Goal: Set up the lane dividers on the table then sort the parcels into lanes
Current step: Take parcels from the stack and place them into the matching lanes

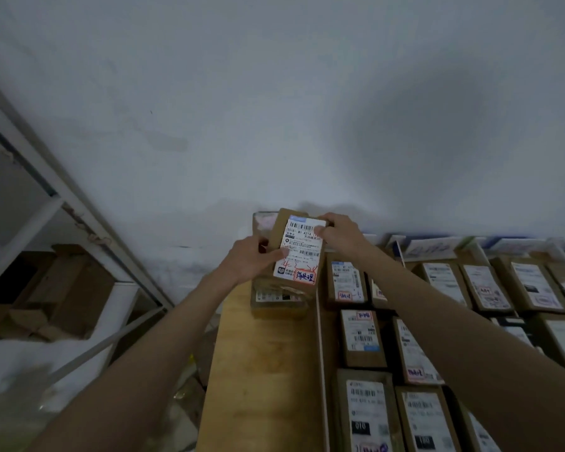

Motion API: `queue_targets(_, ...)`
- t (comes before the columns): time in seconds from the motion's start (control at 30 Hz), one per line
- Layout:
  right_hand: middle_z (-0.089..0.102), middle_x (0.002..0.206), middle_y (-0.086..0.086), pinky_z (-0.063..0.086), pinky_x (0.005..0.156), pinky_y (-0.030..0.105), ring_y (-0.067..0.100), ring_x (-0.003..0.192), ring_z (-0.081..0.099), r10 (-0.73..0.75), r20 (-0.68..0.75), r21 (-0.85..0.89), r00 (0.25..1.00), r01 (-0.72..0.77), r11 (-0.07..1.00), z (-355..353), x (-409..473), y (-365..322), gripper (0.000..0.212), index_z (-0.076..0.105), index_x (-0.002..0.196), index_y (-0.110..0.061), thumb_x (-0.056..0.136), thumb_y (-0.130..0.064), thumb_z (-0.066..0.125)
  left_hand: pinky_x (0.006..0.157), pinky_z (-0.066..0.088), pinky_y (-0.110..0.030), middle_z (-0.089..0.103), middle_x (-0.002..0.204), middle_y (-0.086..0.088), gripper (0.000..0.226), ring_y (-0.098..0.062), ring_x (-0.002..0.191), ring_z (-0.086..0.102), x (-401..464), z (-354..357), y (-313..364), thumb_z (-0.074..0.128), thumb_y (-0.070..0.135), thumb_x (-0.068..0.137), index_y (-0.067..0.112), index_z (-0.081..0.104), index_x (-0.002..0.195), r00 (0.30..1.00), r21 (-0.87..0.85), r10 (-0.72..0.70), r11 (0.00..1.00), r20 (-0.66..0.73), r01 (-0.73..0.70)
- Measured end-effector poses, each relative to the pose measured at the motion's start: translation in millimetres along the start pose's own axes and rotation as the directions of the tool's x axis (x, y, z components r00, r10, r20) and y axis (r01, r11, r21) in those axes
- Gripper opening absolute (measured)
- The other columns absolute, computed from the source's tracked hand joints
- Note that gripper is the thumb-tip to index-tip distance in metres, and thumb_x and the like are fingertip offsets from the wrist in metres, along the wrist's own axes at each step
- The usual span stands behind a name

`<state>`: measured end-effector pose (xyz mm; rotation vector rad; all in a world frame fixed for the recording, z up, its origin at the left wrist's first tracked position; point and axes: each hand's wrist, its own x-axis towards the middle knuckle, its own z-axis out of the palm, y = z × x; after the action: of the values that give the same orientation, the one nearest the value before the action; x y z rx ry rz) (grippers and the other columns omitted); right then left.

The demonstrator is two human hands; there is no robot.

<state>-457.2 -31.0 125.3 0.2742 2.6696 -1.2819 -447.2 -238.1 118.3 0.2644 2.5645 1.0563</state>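
From the head view, both hands are on the same parcel, held over a small stack at the far end of the surface: left hand pinching its left edge, right hand gripping the top right corner. Its long axis runs away from the person, label up, leaning slightly right. Looks like it drops straight down into the leftmost lane, left of the divider.

Readable print on parcel labels

"A21A" is printed on the label held between both hands; "010" is seen on a lower parcel.
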Motion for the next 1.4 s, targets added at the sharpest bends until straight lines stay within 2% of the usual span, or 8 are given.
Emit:
queue_targets(0.07,0.066,0.118,0.009,0.052,0.075,0.026,0.019,0.097,0.061,-0.002,0.018,0.003,1.0,0.002,1.0,0,-24,1,0.036,0.05,0.134,-0.008,0.1,-0.02,0.05,0.068,0.047,-0.018,0.069,0.117,-0.001,0.036,-0.009,0.085,0.061,-20,10,0,0.062,0.046,0.091,0.019,0.062,0.115,1.0,-0.065,0.003,0.998,-0.017,-0.004)
queue_targets(0.23,0.062,0.119,0.003,0.049,0.063,0.02,0.015,0.088,0.063,-0.051,-0.055,0.027,0.997,0.053,0.998,7,-88,8,0.041,0.042,0.138,-0.013,0.101,-0.031,0.049,0.078,0.054,-0.028,0.07,0.115,-0.005,0.054,-0.014,0.088,0.064,-68,33,-5,0.065,0.051,0.087,0.011,0.062,0.123,0.994,-0.055,-0.032,0.998,-0.102,0.027)
queue_targets(0.4,0.056,0.134,0.004,0.046,0.099,0.037,0.021,0.123,0.053,0.027,-0.188,0.084,0.982,-0.011,0.996,18,-165,57,0.047,0.041,0.142,-0.015,0.1,-0.031,0.052,0.069,0.047,-0.022,0.069,0.11,0.001,0.048,-0.009,0.083,0.06,-133,56,-4,0.068,0.05,0.086,0.016,0.064,0.12,0.983,-0.086,-0.043,0.996,-0.176,0.028)
queue_targets(0.53,0.057,0.133,0.006,0.049,0.099,0.044,0.023,0.122,0.055,0.073,-0.219,0.019,0.973,-0.071,0.997,33,-233,117,0.046,0.043,0.14,-0.018,0.097,-0.03,0.054,0.062,0.042,-0.017,0.07,0.111,0.001,0.047,-0.008,0.082,0.06,-186,88,-11,0.07,0.048,0.085,0.017,0.064,0.12,0.974,-0.119,-0.075,0.992,-0.213,0.05)
queue_targets(0.77,0.055,0.129,0.009,0.044,0.096,0.04,0.027,0.119,0.051,0.017,-0.321,-0.164,0.947,-0.073,0.984,44,-332,184,0.035,0.051,0.132,-0.012,0.099,-0.023,0.052,0.061,0.045,-0.018,0.066,0.093,0.008,0.053,-0.006,0.079,0.062,-268,179,-29,0.072,0.052,0.081,0.014,0.065,0.117,0.963,-0.162,-0.185,0.975,-0.197,0.154)
queue_targets(1.0,0.049,0.142,0.005,0.035,0.112,0.044,0.025,0.135,0.04,-0.082,-0.322,-0.358,0.943,-0.042,0.933,37,-397,254,0.039,0.051,0.135,-0.019,0.097,-0.027,0.054,0.06,0.044,-0.017,0.064,0.086,0.016,0.051,0.002,0.077,0.061,-334,275,-25,0.073,0.053,0.08,0.015,0.066,0.113,0.939,-0.226,-0.309,0.936,-0.149,0.272)
queue_targets(1.3,0.048,0.142,0.002,0.036,0.112,0.044,0.023,0.135,0.04,-0.025,-0.322,-0.36,0.946,-0.098,0.928,16,-450,321,0.04,0.049,0.136,-0.02,0.097,-0.026,0.051,0.065,0.045,-0.018,0.064,0.091,0.009,0.037,-0.007,0.08,0.06,-355,360,2,0.073,0.051,0.081,0.024,0.06,0.102,0.937,-0.212,-0.341,0.924,-0.072,0.319)
queue_targets(1.4,0.052,0.136,0.005,0.039,0.11,0.044,0.025,0.131,0.043,-0.036,-0.377,-0.357,0.925,-0.11,0.927,5,-459,341,0.037,0.052,0.131,-0.017,0.095,-0.02,0.056,0.061,0.044,-0.015,0.068,0.096,0.007,0.04,-0.007,0.079,0.061,-349,383,6,0.073,0.047,0.083,0.019,0.064,0.11,0.94,-0.196,-0.34,0.924,-0.033,0.327)
